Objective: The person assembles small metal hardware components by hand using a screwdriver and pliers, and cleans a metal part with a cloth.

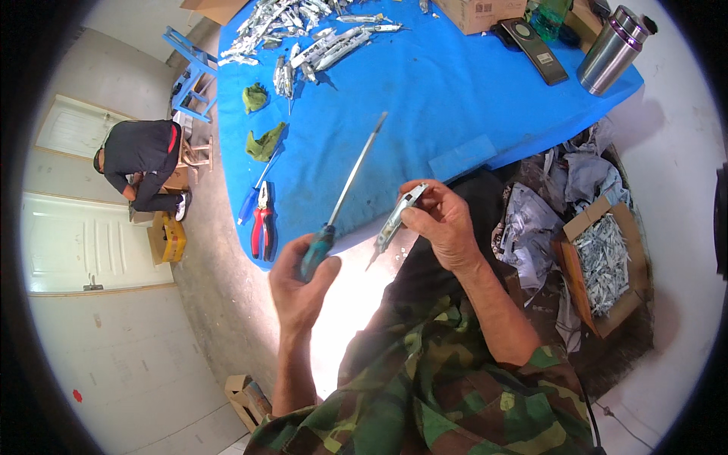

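Observation:
My left hand is closed round the teal handle of a long screwdriver, its bare shaft slanting up over the blue table cover. In my right hand, thumb and fingers pinch a slim silvery metal piece with a thin pointed lower end. The piece is held just off the table's near edge, to the right of the screwdriver handle and apart from it. Red-handled pliers and a blue-handled screwdriver lie on the cover beyond my left hand.
Similar metal pieces are heaped at the table's far side. Two green cloths lie at left. A steel flask and a phone-like device stand far right. An open carton of metal bits sits right. Another person bends down at left.

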`<state>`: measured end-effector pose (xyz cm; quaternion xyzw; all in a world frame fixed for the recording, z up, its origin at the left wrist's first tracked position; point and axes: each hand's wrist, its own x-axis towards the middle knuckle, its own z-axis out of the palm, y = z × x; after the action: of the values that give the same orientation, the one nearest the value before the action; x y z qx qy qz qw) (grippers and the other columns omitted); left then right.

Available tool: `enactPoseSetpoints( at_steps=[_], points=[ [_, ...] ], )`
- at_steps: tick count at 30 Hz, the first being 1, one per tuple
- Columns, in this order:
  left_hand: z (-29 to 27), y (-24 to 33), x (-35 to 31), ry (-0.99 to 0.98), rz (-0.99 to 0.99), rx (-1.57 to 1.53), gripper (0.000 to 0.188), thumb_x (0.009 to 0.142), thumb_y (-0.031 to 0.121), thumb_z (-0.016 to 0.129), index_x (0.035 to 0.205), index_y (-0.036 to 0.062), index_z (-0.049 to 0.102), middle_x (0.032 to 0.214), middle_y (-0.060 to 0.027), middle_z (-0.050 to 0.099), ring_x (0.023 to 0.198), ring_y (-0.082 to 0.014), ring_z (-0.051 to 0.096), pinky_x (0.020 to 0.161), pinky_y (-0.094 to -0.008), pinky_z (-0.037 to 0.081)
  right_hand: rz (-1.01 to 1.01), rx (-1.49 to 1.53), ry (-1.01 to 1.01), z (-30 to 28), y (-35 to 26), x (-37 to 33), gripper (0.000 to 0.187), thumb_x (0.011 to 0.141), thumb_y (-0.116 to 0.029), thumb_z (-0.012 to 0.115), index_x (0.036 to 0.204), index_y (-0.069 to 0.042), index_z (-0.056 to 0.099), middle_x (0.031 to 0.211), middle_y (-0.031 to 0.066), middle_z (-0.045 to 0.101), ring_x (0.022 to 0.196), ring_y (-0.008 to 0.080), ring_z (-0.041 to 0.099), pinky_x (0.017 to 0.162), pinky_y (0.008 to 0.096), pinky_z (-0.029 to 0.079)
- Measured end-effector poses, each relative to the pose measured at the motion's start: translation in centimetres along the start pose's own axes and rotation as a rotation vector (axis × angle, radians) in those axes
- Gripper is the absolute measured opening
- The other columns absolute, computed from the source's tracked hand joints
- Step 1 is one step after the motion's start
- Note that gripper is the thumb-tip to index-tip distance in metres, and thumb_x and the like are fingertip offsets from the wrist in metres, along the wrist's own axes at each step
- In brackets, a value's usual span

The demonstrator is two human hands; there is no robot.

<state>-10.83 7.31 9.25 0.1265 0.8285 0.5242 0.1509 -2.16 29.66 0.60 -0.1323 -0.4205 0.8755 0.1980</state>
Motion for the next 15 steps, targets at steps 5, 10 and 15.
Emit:
enactPoseSetpoints(
  at_steps=[5,10,15],
  points=[
    [3.9,-1.1,-0.9,-0.092,0.001,-0.270,0.044,0.096,0.025,0.080,0.128,-0.0022,0.064,0.112,-0.0121,0.073,0.086,-0.0173,0.071,0.083,-0.0318,0.059,0.124,0.235,-0.002,0.9,2.0,-1.1,0.032,0.095,-0.005,0.078,0.124,-0.003,0.067,0.108,0.0039,0.073,0.096,0.0125,0.071,0.082,0.0292,0.061],
    [5.3,-1.2,-1.7,-0.154,-0.169,-0.456,0.043,0.097,0.019,0.076,0.130,-0.0036,0.059,0.110,-0.0132,0.073,0.091,-0.0218,0.074,0.082,-0.0350,0.060,0.135,0.259,0.020,1.7,2.4,-1.4,0.031,0.096,-0.004,0.078,0.123,-0.001,0.064,0.111,0.0063,0.073,0.100,0.0140,0.071,0.085,0.0306,0.061],
    [5.7,-1.2,-1.4,-0.086,-0.209,-0.500,0.038,0.096,0.013,0.076,0.126,-0.0032,0.059,0.105,-0.0114,0.072,0.088,-0.0207,0.073,0.078,-0.0342,0.059,0.107,0.146,0.014,2.2,3.5,-2.2,0.034,0.099,-0.007,0.075,0.129,0.003,0.062,0.114,0.0075,0.072,0.100,0.0134,0.069,0.088,0.0294,0.058]
  ],
)
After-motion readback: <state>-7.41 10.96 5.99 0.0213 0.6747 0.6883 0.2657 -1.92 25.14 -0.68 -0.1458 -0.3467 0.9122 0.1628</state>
